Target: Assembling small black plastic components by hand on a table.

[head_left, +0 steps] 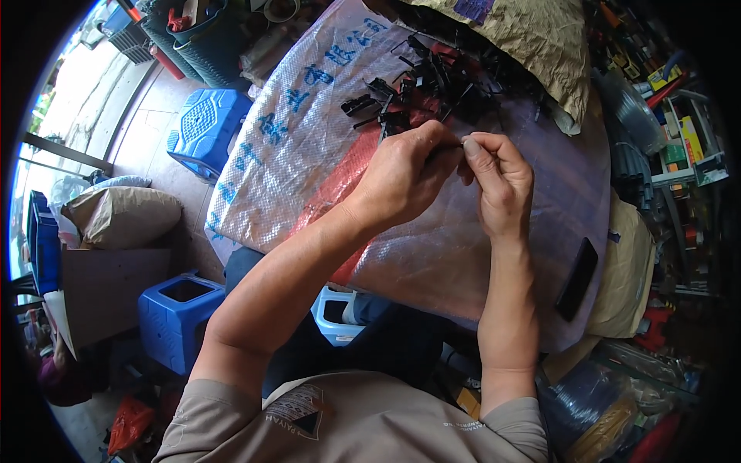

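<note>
My left hand [409,171] and my right hand [502,181] meet over the middle of a woven plastic sheet [301,154]. Both are closed, fingertips pinched together almost touching. A tiny dark bit shows between them, too small to name; the left fingers are partly hidden behind the back of that hand. Just beyond my hands lies a loose heap of black plastic parts [424,81], with thin prongs and bars sticking out at all angles. Part of the heap rests on a red stripe of the sheet.
A black phone-like slab [576,279] lies at the sheet's right edge. Crumpled brown paper sacking [532,46] borders the far side. Blue plastic stools [204,131] stand on the floor to the left. Crowded shelves of tools and tubes line the right.
</note>
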Motion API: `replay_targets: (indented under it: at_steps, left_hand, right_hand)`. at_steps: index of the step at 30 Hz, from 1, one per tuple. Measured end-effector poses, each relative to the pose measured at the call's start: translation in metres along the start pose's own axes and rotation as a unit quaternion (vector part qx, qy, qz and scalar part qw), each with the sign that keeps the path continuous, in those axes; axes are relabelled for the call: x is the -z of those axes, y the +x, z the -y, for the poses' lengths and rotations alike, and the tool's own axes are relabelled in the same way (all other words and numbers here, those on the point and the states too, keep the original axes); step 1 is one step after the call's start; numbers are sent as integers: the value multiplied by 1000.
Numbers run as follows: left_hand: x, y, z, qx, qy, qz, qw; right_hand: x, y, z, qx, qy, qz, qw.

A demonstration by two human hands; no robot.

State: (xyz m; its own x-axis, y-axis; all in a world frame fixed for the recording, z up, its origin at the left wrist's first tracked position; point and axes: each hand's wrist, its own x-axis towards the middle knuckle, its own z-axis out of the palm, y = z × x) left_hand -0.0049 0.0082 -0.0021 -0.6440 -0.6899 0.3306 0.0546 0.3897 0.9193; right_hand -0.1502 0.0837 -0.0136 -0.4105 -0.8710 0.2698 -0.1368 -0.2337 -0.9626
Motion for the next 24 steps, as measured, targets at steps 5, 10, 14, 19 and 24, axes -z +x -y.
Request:
replay_targets:
  at_steps: [5, 10, 14, 19, 24]
  left_hand:
    - [-5, -2, 11, -52, 26, -39, 998]
    - [-7, -4, 6, -95, 84, -55, 990]
    - [-8, -5, 6, -146, 145, -82, 975]
    - [-10, -6, 9, -168, 146, -85, 971]
    - [-7, -7, 9, 21, -148, -50, 988]
  right_hand:
    - [-1, -1, -1, -20, 82, 32, 996]
    - [1, -3, -5, 8, 94, 42, 995]
    - [-4, -4, -1, 2, 110, 36, 993]
    - [1, -3, -3, 1, 107, 48, 993]
    - [10, -1, 13, -80, 112, 95, 986]
